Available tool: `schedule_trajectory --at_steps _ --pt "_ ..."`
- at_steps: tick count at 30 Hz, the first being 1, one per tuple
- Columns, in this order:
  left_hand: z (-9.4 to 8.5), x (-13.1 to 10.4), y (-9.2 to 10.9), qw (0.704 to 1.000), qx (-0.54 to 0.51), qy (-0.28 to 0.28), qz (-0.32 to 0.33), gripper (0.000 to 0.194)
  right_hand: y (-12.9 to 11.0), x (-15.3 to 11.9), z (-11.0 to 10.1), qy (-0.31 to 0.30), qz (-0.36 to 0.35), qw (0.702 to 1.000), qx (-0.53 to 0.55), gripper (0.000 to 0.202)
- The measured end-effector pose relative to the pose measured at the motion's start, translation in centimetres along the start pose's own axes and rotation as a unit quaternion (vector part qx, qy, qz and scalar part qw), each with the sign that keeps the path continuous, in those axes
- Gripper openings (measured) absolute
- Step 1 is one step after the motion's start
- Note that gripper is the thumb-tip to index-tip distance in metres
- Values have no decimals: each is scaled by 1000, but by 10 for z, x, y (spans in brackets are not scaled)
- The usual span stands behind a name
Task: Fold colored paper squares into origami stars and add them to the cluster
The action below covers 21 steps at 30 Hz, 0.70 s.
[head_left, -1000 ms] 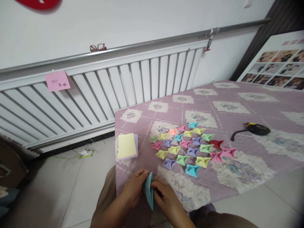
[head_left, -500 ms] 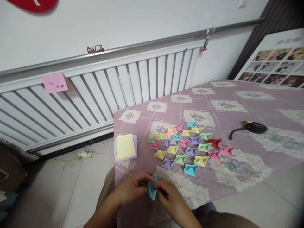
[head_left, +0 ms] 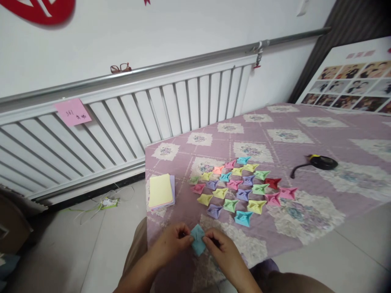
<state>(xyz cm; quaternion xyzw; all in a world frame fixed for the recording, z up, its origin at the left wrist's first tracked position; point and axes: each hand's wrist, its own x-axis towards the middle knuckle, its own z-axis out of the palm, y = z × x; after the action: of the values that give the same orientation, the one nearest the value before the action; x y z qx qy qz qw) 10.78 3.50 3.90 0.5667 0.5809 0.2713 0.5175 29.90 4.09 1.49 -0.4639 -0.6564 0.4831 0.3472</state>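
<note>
A small folded piece of blue paper (head_left: 198, 240) is held over the near edge of the table, flattened into a diamond shape with a crease line in its middle. My left hand (head_left: 173, 243) pinches its left corner between thumb and fingers. On the opposite corner, my right hand (head_left: 220, 249) pinches in the same way. Just beyond my hands, several folded paper boats (head_left: 243, 218) in blue, yellow, green, purple, pink, orange and red stand in slanting rows. To the left lies a stack of paper sheets (head_left: 160, 191), yellow on top with purple below.
A purple floral cloth covers the table (head_left: 186, 162). A black tape measure (head_left: 324, 162) with a strap lies at the right. Behind the table stand a white radiator (head_left: 171, 110) and a photo board (head_left: 351, 81). Glasses (head_left: 121, 68) rest on the pipe; a power strip (head_left: 109, 203) is on the floor.
The blue paper has turned from an upright, partly opened boat-like shape to a flat diamond facing me. Both hands now grip its opposite side corners. The view has shifted slightly.
</note>
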Motion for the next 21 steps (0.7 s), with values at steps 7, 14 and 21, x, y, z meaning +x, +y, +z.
schedule_trajectory --at_steps 7,14,21 --pt "13 9 -8 998 10 57 2 12 14 3 10 68 54 992 90 25" --pt "23 15 -17 994 -81 59 37 29 16 4 15 73 41 979 187 25" --pt "25 4 3 996 -85 -7 32 48 1 3 6 31 111 971 209 41"
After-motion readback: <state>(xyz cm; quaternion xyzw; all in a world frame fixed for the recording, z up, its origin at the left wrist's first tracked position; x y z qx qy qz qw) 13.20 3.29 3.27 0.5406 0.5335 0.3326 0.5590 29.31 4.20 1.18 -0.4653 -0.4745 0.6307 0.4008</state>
